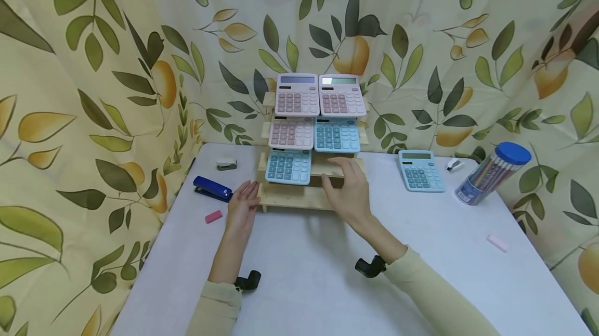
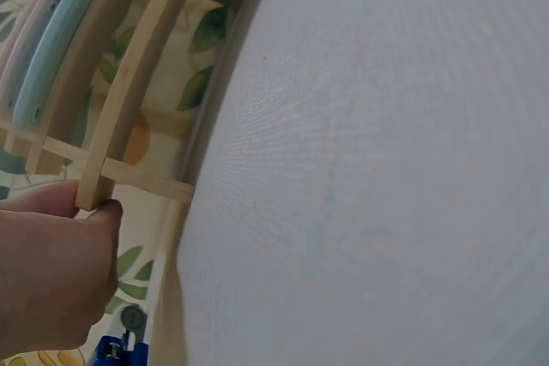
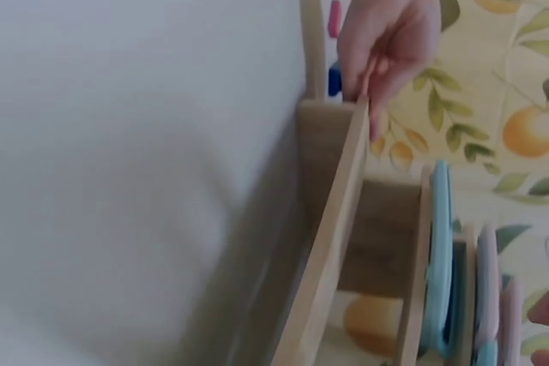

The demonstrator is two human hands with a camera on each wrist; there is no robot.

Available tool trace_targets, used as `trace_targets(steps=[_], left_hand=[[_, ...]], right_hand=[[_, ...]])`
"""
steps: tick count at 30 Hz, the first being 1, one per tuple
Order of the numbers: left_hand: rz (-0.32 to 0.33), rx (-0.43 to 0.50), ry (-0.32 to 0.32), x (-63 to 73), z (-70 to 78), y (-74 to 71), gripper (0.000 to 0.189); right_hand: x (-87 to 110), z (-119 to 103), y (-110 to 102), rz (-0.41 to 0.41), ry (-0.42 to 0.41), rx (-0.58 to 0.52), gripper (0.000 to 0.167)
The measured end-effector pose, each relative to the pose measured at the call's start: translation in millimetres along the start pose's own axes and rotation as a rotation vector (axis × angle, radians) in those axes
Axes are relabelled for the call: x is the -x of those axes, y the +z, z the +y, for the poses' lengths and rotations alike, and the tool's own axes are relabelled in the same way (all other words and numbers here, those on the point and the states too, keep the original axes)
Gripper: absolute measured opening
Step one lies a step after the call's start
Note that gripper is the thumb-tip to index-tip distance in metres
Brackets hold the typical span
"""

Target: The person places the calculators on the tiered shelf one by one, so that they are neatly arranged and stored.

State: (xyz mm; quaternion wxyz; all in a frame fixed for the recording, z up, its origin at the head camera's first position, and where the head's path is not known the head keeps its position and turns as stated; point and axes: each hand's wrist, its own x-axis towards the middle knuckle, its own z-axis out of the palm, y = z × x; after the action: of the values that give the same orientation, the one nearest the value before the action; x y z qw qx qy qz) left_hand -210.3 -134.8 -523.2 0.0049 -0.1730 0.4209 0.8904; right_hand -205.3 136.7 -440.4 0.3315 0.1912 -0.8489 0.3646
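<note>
A tiered wooden rack (image 1: 292,198) stands at the table's far side. Two pink calculators (image 1: 297,95) lean on its top tier. Below them sit another pink calculator (image 1: 291,133) and a blue calculator (image 1: 337,136); a second blue calculator (image 1: 288,167) leans on the left of the lower tier. My left hand (image 1: 243,203) pinches the left end of the rack's lowest slat (image 2: 129,100) between thumb and fingers. Beside that lower blue calculator, my right hand (image 1: 350,193) is over the rack's right part, fingers loosely bent and thumb apart, holding nothing.
One more blue calculator (image 1: 421,170) lies on the table at right, by a white correction tape (image 1: 454,165) and a blue-lidded pencil tub (image 1: 491,173). A light pink eraser (image 1: 497,243) is nearer. On the left are a blue stapler (image 1: 212,189), small stapler (image 1: 226,164) and pink eraser (image 1: 213,216).
</note>
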Motion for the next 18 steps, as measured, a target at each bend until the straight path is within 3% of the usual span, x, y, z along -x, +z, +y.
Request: trace_targets(steps=[18], left_hand=[[0.000, 0.005, 0.000, 1.4, -0.7, 0.2, 0.072]], right_hand=[[5.4, 57, -44, 0.069, 0.040, 0.106, 0.034]])
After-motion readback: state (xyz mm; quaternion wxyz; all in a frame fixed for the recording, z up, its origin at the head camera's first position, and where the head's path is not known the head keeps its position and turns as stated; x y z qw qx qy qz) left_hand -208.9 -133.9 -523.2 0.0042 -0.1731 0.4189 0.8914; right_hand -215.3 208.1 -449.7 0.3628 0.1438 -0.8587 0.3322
